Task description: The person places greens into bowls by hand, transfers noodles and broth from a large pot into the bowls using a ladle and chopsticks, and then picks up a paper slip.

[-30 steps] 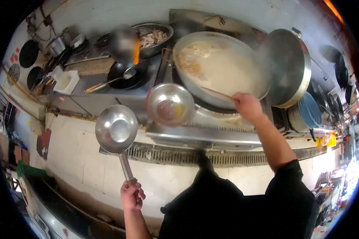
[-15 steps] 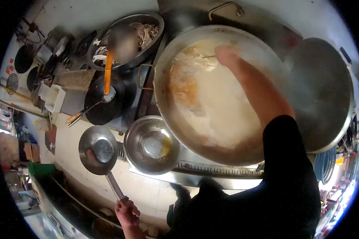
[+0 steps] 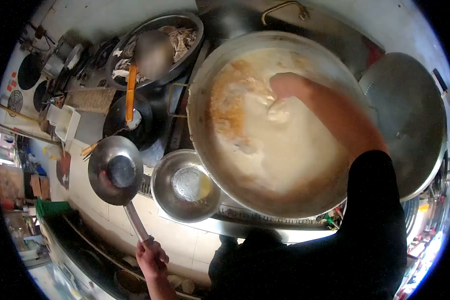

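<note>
My left hand [image 3: 152,257] is closed round the tubular handle of a large steel ladle [image 3: 116,167], whose deep round bowl is held out over the floor, left of a steel bowl [image 3: 187,192]. A little yellowish liquid lies in that steel bowl. Over a very wide pot [image 3: 330,197] of cloudy, cream-coloured broth [image 3: 295,145] with orange fat on its left side, my right hand [image 3: 287,86] is bent into a closed grip. Just below it the broth's surface is disturbed. What the right hand holds is hidden by the fingers and the broth.
A large basin [image 3: 201,42] of meat or bones stands at the back left, with an orange-handled utensil [image 3: 130,95] before it. A big round lid or pan [image 3: 410,125] is right of the pot. A brass-coloured tap [image 3: 302,12] is behind; a white container [image 3: 67,125] is left.
The ladle in my left hand has moved up and left. My right forearm has shifted right, and the disturbed patch in the broth is now lower and further right.
</note>
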`<action>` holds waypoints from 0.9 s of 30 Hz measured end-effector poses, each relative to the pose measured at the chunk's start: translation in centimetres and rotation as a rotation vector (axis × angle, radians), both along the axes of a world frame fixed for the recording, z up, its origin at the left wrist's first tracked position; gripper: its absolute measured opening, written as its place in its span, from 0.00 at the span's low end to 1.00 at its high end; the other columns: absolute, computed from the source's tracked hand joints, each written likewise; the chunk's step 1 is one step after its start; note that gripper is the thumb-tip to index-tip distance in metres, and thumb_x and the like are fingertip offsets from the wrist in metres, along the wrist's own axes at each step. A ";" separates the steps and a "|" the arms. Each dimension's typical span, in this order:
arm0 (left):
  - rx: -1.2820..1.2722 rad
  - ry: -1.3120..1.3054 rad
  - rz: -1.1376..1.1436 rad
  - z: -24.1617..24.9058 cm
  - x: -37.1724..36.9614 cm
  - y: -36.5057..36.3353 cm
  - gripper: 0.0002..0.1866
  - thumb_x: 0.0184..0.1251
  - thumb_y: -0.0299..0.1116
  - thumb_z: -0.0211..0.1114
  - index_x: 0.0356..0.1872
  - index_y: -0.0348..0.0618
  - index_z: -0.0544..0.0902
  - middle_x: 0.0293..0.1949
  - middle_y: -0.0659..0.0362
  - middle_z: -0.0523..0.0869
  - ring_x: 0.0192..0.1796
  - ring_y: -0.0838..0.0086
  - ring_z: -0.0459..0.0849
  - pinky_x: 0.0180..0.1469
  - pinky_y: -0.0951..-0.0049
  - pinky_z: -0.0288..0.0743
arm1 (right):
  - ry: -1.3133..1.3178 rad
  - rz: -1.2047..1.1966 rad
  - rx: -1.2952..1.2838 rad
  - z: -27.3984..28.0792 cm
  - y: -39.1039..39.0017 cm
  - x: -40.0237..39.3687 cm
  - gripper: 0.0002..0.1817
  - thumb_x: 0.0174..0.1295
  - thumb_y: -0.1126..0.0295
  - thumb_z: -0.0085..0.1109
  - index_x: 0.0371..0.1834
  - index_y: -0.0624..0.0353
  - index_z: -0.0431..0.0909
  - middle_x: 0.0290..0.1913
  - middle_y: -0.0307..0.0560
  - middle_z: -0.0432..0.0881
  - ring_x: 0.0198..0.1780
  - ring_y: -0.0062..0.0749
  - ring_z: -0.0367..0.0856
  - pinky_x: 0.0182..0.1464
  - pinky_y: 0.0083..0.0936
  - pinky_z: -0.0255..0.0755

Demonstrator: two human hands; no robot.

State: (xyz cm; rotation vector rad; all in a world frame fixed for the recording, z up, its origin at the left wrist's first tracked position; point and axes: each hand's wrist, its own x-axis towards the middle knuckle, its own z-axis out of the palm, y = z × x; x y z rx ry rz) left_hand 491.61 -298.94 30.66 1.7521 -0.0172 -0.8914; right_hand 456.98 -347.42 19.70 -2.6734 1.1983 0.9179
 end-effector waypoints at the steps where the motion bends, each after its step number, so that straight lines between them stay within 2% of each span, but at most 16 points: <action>1: -0.013 0.037 -0.035 0.2 0.0 -0.1 0.11 0.56 0.22 0.59 0.40 0.39 0.72 0.19 0.62 0.70 0.12 0.77 0.68 0.12 0.77 0.61 | -0.162 -0.161 -0.107 0.2 0.9 -0.7 0.08 0.48 0.72 0.61 0.31 0.61 0.85 0.34 0.54 0.85 0.37 0.47 0.84 0.37 0.40 0.78; 5: -0.056 0.060 -0.160 0.9 -0.9 -1.0 0.12 0.55 0.21 0.60 0.41 0.37 0.72 0.19 0.61 0.72 0.12 0.76 0.70 0.12 0.76 0.64 | -0.207 -0.198 -0.283 -2.4 3.1 -4.4 0.09 0.46 0.70 0.66 0.30 0.63 0.85 0.32 0.55 0.85 0.35 0.46 0.84 0.35 0.41 0.78; 7: -0.102 0.097 -0.218 1.0 -1.2 -1.2 0.12 0.55 0.20 0.59 0.41 0.36 0.72 0.20 0.60 0.72 0.12 0.76 0.70 0.11 0.76 0.64 | -0.028 -0.115 -0.034 -1.5 4.4 -5.6 0.08 0.49 0.71 0.62 0.29 0.63 0.84 0.35 0.55 0.85 0.35 0.48 0.84 0.37 0.41 0.79; 11: -0.152 0.130 -0.340 0.8 -2.1 -2.1 0.12 0.55 0.19 0.59 0.42 0.34 0.71 0.20 0.59 0.73 0.11 0.75 0.72 0.10 0.76 0.66 | -0.019 -0.067 -0.004 -3.4 5.5 -8.0 0.06 0.46 0.74 0.59 0.28 0.59 0.84 0.34 0.55 0.84 0.37 0.48 0.84 0.38 0.40 0.78; 13: -0.179 0.151 -0.366 1.1 -3.0 -2.8 0.12 0.55 0.18 0.58 0.41 0.34 0.71 0.20 0.58 0.73 0.11 0.75 0.72 0.10 0.76 0.65 | -0.208 -0.255 -0.307 -4.1 7.8 -9.7 0.05 0.46 0.73 0.59 0.25 0.59 0.84 0.32 0.54 0.84 0.36 0.48 0.83 0.36 0.39 0.78; 14: -0.170 0.139 -0.414 1.2 -3.4 -3.1 0.12 0.55 0.19 0.59 0.41 0.34 0.71 0.20 0.58 0.74 0.12 0.75 0.72 0.10 0.76 0.65 | -0.207 -0.259 -0.310 -4.1 8.6 -10.3 0.05 0.46 0.73 0.59 0.25 0.59 0.84 0.32 0.54 0.84 0.36 0.48 0.83 0.36 0.39 0.78; 16: -0.154 0.134 -0.494 1.6 -4.3 -3.7 0.12 0.55 0.20 0.61 0.39 0.34 0.70 0.21 0.58 0.74 0.12 0.75 0.72 0.10 0.76 0.66 | -0.099 -0.083 -0.148 -3.9 9.8 -11.5 0.06 0.47 0.75 0.56 0.23 0.62 0.84 0.30 0.54 0.84 0.34 0.48 0.83 0.36 0.40 0.79; 17: -0.156 0.135 -0.498 1.4 -4.6 -3.9 0.12 0.55 0.20 0.61 0.39 0.34 0.70 0.21 0.58 0.74 0.12 0.75 0.72 0.10 0.76 0.66 | -0.098 -0.087 -0.151 -5.0 9.4 -12.5 0.06 0.47 0.75 0.56 0.23 0.62 0.84 0.30 0.54 0.84 0.34 0.48 0.83 0.36 0.40 0.79; 19: -0.174 0.107 -0.590 0.7 -5.0 -4.5 0.11 0.55 0.21 0.62 0.39 0.34 0.70 0.21 0.58 0.75 0.12 0.75 0.72 0.11 0.77 0.65 | -0.008 0.266 -0.160 -8.9 7.7 -14.7 0.05 0.47 0.74 0.57 0.22 0.60 0.83 0.29 0.53 0.84 0.32 0.46 0.83 0.35 0.39 0.78; 20: -0.141 0.078 -0.614 1.2 -5.8 -5.1 0.11 0.55 0.22 0.62 0.37 0.35 0.70 0.21 0.58 0.75 0.12 0.76 0.72 0.11 0.77 0.65 | -0.007 0.265 -0.160 -9.3 8.4 -15.4 0.05 0.47 0.74 0.57 0.22 0.60 0.83 0.29 0.53 0.84 0.32 0.46 0.83 0.35 0.39 0.78; 22: -0.103 0.056 -0.659 1.8 -6.8 -6.0 0.11 0.55 0.22 0.62 0.37 0.35 0.70 0.22 0.58 0.75 0.13 0.76 0.73 0.11 0.77 0.65 | -0.299 -0.136 -0.440 -10.0 10.2 -16.1 0.04 0.44 0.71 0.57 0.17 0.55 0.80 0.25 0.51 0.80 0.30 0.46 0.79 0.35 0.41 0.75; 23: -0.065 0.034 -0.701 2.0 -7.1 -6.3 0.10 0.55 0.22 0.61 0.37 0.35 0.70 0.22 0.57 0.75 0.13 0.76 0.73 0.11 0.77 0.65 | -0.300 -0.138 -0.440 -10.1 10.5 -16.5 0.04 0.44 0.71 0.57 0.17 0.55 0.80 0.25 0.51 0.80 0.30 0.46 0.79 0.35 0.41 0.75; 25: -0.035 0.017 -0.735 1.3 -7.4 -7.0 0.10 0.54 0.22 0.62 0.37 0.35 0.71 0.21 0.58 0.75 0.13 0.76 0.73 0.12 0.77 0.65 | -0.158 0.156 -0.328 -9.8 11.0 -17.0 0.05 0.44 0.69 0.56 0.14 0.54 0.78 0.24 0.51 0.79 0.30 0.45 0.78 0.34 0.41 0.74; 26: -0.012 -0.044 -0.776 0.7 -7.6 -7.3 0.10 0.54 0.23 0.62 0.36 0.36 0.72 0.20 0.59 0.75 0.15 0.76 0.74 0.14 0.77 0.65 | -0.159 0.153 -0.328 -9.5 11.1 -17.0 0.05 0.44 0.69 0.56 0.14 0.54 0.78 0.24 0.51 0.79 0.30 0.45 0.78 0.34 0.41 0.74; 27: 0.011 -0.105 -0.816 0.1 -7.8 -7.8 0.10 0.54 0.23 0.62 0.36 0.36 0.72 0.20 0.60 0.75 0.16 0.77 0.75 0.15 0.77 0.66 | -0.132 0.090 -0.275 -9.2 11.0 -17.0 0.05 0.45 0.70 0.58 0.19 0.58 0.81 0.27 0.54 0.80 0.31 0.46 0.80 0.35 0.41 0.76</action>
